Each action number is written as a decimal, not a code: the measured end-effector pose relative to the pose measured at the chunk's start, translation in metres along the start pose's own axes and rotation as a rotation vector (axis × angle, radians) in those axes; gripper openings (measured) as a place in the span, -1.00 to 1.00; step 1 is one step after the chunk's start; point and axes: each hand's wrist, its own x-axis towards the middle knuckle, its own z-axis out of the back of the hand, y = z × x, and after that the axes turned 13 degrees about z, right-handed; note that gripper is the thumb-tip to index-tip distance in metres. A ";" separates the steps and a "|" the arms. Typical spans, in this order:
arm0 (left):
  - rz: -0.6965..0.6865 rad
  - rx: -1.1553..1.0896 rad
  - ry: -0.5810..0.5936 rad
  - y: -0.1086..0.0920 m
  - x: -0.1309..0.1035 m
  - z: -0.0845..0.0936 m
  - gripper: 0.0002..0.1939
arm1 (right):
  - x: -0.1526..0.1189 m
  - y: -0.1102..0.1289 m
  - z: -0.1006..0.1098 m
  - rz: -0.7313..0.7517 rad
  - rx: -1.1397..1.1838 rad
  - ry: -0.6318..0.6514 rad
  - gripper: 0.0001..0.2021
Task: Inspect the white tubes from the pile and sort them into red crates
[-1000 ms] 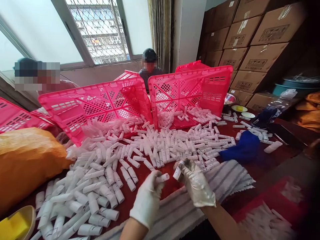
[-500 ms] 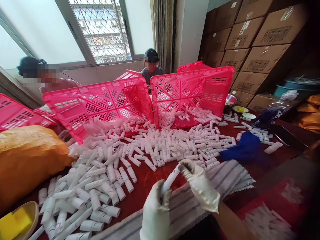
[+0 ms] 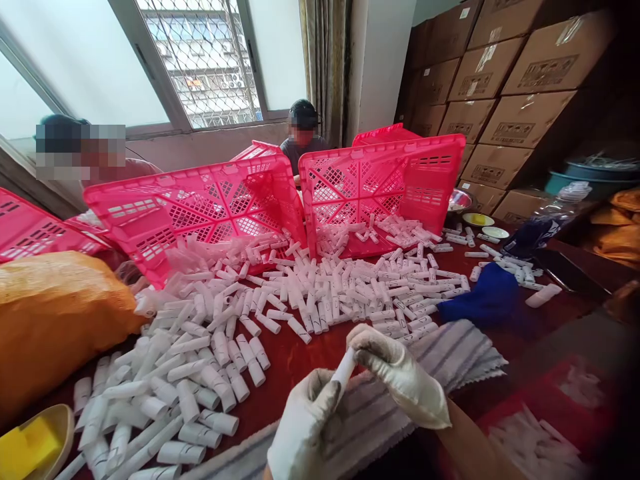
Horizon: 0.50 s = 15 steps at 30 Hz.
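Both of my hands wear white gloves and meet over a grey striped towel [image 3: 380, 407] at the table's near edge. One small white tube [image 3: 344, 371] is held between them, slanting up to the right. My left hand [image 3: 307, 417] grips its lower end between thumb and fingers. The fingers of my right hand [image 3: 395, 373] are closed round its upper end. Beyond them, a large heap of similar white tubes [image 3: 200, 360] spreads over the dark red table [image 3: 280, 357], some bearing dark curved marks.
Pink crates [image 3: 200, 213] lie on their sides behind the heap. An orange sack [image 3: 60, 320] and a bowl with a yellow sponge [image 3: 35, 447] are at left. A blue cloth [image 3: 480, 293] and a bottle [image 3: 545, 220] are at right. Two people sit beyond the crates.
My left hand has turned and shifted slightly left, with its fingers higher along the tube. My right hand has lowered a little, and less of the tube shows between them.
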 end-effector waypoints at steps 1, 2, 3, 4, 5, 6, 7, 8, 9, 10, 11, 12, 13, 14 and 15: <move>0.069 -0.095 0.107 0.000 0.000 0.001 -0.56 | -0.002 0.002 0.001 0.015 -0.004 0.017 -0.91; 0.116 -0.169 0.189 -0.001 -0.001 0.001 -0.56 | -0.005 0.003 0.001 0.031 -0.009 0.033 -0.92; 0.143 -0.217 0.246 -0.002 -0.001 0.001 -0.57 | -0.007 0.003 0.001 0.048 -0.019 0.045 -0.92; 0.158 -0.241 0.283 -0.003 -0.001 -0.001 -0.57 | -0.009 0.003 0.001 0.066 -0.031 0.044 -0.92; 0.150 -0.242 0.285 -0.003 -0.001 -0.004 -0.57 | -0.011 0.003 0.000 0.076 -0.045 0.033 -0.91; 0.120 -0.213 0.240 -0.002 -0.001 -0.008 -0.57 | -0.012 0.002 -0.002 0.073 -0.062 0.020 -0.90; 0.075 -0.148 0.153 -0.001 -0.001 -0.013 -0.57 | -0.014 0.001 -0.003 0.051 -0.077 0.008 -0.88; 0.023 -0.051 0.047 0.001 -0.001 -0.017 -0.59 | -0.016 0.001 -0.003 0.007 -0.085 -0.003 -0.86; -0.027 0.080 -0.046 0.002 -0.001 -0.020 -0.61 | -0.020 0.001 -0.002 -0.058 -0.087 -0.014 -0.83; -0.072 0.237 -0.097 0.004 -0.001 -0.021 -0.64 | -0.026 0.001 0.002 -0.136 -0.092 -0.028 -0.79; -0.116 0.405 -0.111 0.004 -0.001 -0.019 -0.67 | -0.034 0.002 0.009 -0.216 -0.115 -0.057 -0.76; -0.166 0.574 -0.120 0.003 0.000 -0.014 -0.70 | -0.045 0.002 0.019 -0.295 -0.166 -0.095 -0.74; -0.236 0.739 -0.154 0.000 0.002 -0.006 -0.73 | -0.058 0.003 0.032 -0.361 -0.254 -0.156 -0.75; -0.318 0.902 -0.225 -0.004 0.006 0.006 -0.72 | -0.073 0.004 0.047 -0.397 -0.403 -0.225 -0.77; -0.422 1.037 -0.394 -0.011 0.010 0.019 -0.69 | -0.087 0.005 0.062 -0.441 -0.564 -0.262 -0.80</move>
